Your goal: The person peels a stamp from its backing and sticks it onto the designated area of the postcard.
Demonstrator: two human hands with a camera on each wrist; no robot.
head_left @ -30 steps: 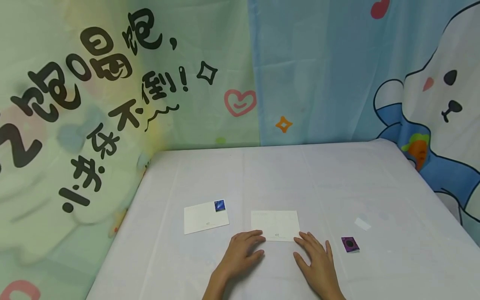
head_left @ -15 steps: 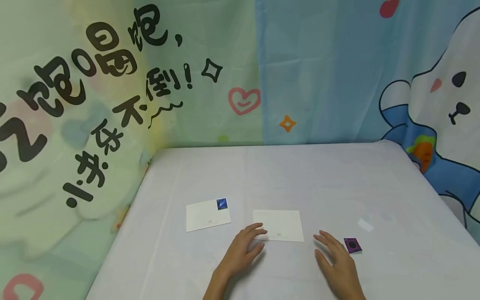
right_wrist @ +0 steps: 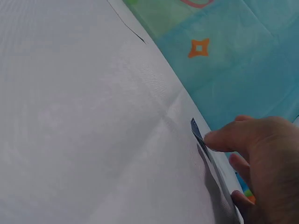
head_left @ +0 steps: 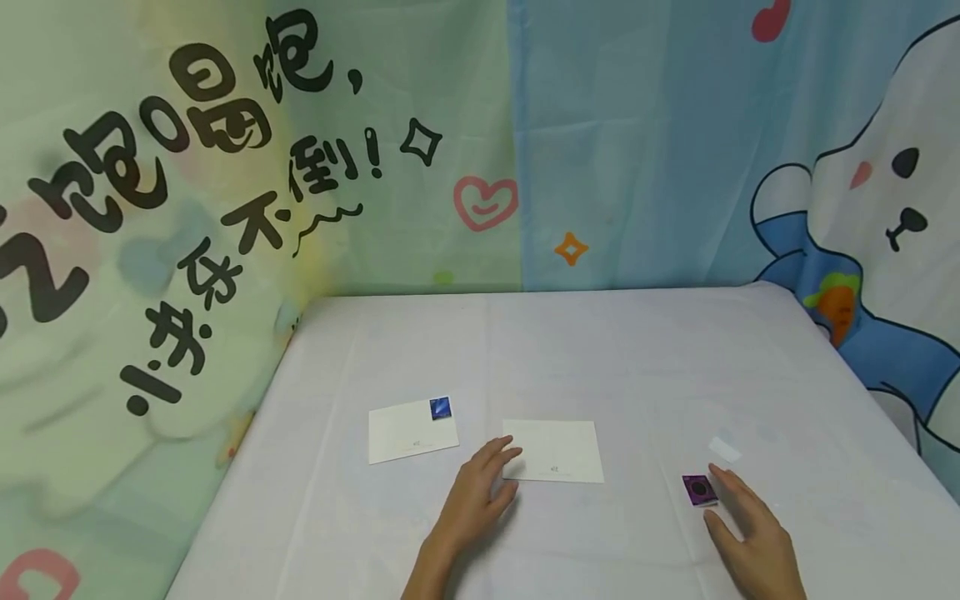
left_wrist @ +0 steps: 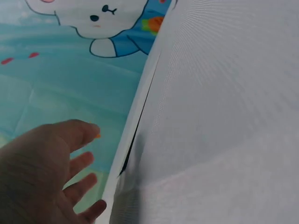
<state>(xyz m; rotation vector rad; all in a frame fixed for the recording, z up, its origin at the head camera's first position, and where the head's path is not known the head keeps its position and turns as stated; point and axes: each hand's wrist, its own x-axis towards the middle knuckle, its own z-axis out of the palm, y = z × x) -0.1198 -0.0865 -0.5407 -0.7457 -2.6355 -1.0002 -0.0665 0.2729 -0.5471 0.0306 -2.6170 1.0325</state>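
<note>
My left hand (head_left: 476, 496) is at the left edge of a blank white card (head_left: 558, 450), fingers extended, with two fingertips over its left side. A second white card (head_left: 401, 435) lies to the left, with a blue stamp-like square (head_left: 440, 408) in its upper right corner. To the right, my right hand (head_left: 753, 533) reaches to a small purple square (head_left: 700, 491) with a dark round motif. Thumb and forefinger are spread at its right side without pinching it. In the right wrist view, this square (right_wrist: 195, 128) shows as a thin dark shape by the thumb.
A small pale translucent piece (head_left: 725, 448) lies on the white tablecloth (head_left: 480, 358), just beyond the right fingertips. Printed curtains (head_left: 637, 150) hang along the table's back and left side, with a cartoon bear (head_left: 900, 200) at the right.
My right hand has left the middle card's right corner and moved rightward, past the purple square to its right side. My left hand stays by the card's left edge, shifting slightly.
</note>
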